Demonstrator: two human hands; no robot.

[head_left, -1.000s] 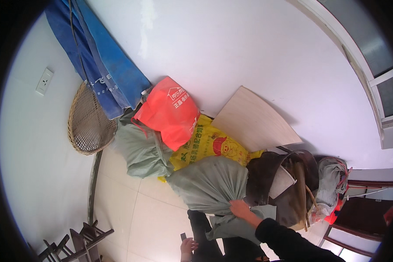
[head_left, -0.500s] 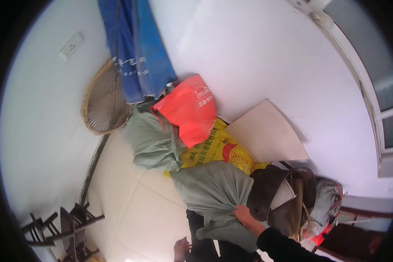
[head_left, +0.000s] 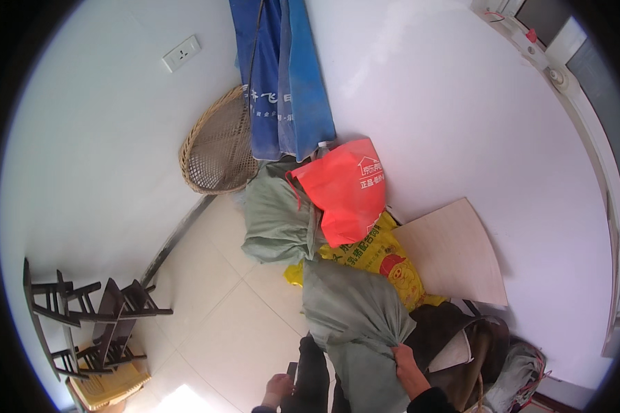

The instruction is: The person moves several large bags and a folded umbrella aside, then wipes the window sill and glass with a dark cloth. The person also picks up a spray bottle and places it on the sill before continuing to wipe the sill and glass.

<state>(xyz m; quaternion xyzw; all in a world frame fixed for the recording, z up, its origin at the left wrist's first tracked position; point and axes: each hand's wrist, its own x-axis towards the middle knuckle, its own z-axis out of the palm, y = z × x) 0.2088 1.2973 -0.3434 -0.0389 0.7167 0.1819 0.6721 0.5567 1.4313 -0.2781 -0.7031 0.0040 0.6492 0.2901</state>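
Observation:
My right hand (head_left: 408, 366) is closed round the gathered cloth of a grey-green woven sack (head_left: 355, 310) in front of me. Its folds fan out from my fist. Low in the picture, beside my dark trouser leg (head_left: 313, 372), my left hand (head_left: 278, 387) is closed on a small dark flat object (head_left: 293, 370) whose kind I cannot make out. Beyond the held sack lie a yellow printed feed bag (head_left: 399, 265), a second grey-green sack (head_left: 277, 220) and a red cloth bag (head_left: 344, 189), heaped against the wall.
A wicker basket (head_left: 217, 148) leans in the corner beside blue hanging cloth (head_left: 272, 89). Right of the heap stand a pale board (head_left: 455, 251), a dark brown bag (head_left: 437, 334) and a clear plastic bag (head_left: 520, 375). Dark wooden stools (head_left: 110, 316) and a yellow plastic stool (head_left: 110, 392) are at left.
The view has shifted, so the heap appears further right. My right hand keeps its grip on the sack, which now hangs more upright toward me. The dark object in my left hand shows more clearly.

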